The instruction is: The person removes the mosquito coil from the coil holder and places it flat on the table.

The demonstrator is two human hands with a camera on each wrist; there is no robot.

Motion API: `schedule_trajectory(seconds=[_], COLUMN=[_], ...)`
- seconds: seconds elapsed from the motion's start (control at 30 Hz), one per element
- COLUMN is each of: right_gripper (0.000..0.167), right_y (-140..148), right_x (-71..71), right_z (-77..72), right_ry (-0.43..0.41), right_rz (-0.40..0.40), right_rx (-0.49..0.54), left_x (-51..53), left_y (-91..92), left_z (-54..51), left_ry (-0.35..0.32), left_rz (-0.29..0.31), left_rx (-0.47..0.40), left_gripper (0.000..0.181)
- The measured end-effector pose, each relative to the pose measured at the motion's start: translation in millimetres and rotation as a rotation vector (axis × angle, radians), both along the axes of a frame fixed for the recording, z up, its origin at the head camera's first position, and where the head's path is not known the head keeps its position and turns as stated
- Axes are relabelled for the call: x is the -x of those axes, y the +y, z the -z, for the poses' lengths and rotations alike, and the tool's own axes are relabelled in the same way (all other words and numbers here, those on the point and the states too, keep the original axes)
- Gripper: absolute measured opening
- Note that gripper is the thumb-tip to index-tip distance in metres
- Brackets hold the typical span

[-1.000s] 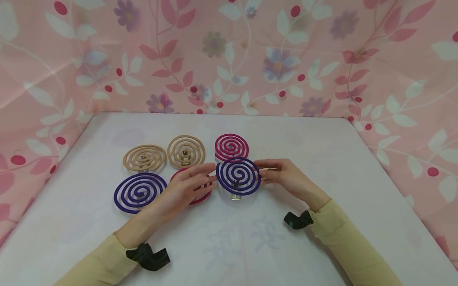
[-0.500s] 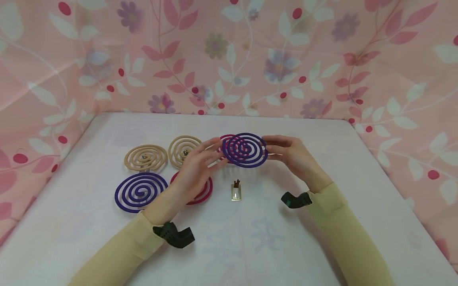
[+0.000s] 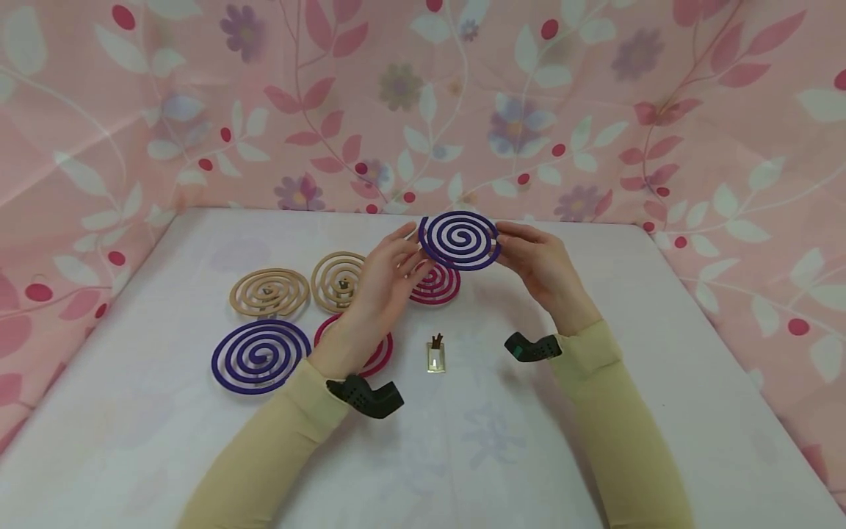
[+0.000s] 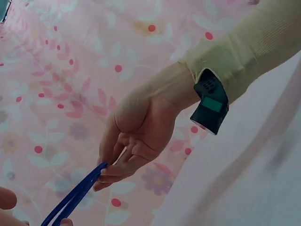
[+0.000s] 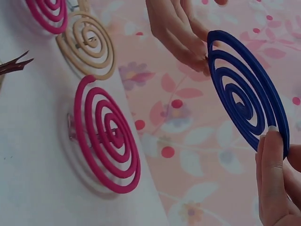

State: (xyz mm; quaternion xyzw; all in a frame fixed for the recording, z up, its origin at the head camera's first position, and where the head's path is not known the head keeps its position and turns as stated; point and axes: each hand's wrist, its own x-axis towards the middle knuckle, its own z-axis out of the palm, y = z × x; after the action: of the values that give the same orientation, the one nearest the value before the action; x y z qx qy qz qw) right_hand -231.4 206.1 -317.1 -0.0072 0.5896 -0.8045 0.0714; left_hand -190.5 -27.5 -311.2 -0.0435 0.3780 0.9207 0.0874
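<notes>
Head view: left hand and right hand pinch one lifted coil by the table's far edge; five coils still down.

Downward head view (wrist views nearer)

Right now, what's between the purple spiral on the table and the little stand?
A pink spiral, partly hidden by the left arm; the head view shows it.

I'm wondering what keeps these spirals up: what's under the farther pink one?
Under the farther pink spiral, part of a small stand shows, with white tabletop below. The spiral's turns cover the rest, so the stand's full shape is hidden.
</notes>
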Motion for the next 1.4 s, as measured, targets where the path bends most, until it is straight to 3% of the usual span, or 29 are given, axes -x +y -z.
schedule_trajectory(seconds=[0.2, 0.37, 0.57, 0.87, 1.17, 1.4], right_gripper=[0.016, 0.019, 0.026, 0.017, 0.020, 0.014], right_y=[-0.2, 2.0, 8.3, 19.2, 24.5, 27.2], right_x=[8.4, 12.0, 15.9, 21.4, 23.8, 28.8], right_z=[-7.1, -6.8, -2.4, 3.4, 7.5, 15.6], right_ry=[-0.009, -0.028, -0.031, -0.023, -0.039, -0.018], right_rz=[0.070, 0.101, 0.110, 0.180, 0.254, 0.308], right_rx=[0.167, 0.238, 0.260, 0.322, 0.293, 0.264], left_x=[11.0, 20.7, 33.8, 45.9, 51.7, 56.9], left_y=[12.9, 23.0, 36.4, 62.4, 67.4, 71.0], left_z=[-8.6, -9.3, -6.2, -5.3, -0.2, 10.8], left_ry=[0.002, -0.010, -0.022, -0.002, 0.012, 0.015], left_rz=[-0.037, -0.078, -0.117, -0.173, -0.137, -0.136], left_rx=[-0.061, -0.076, -0.078, -0.033, 0.017, 0.062], left_gripper=[0.050, 0.049, 0.051, 0.048, 0.046, 0.038])
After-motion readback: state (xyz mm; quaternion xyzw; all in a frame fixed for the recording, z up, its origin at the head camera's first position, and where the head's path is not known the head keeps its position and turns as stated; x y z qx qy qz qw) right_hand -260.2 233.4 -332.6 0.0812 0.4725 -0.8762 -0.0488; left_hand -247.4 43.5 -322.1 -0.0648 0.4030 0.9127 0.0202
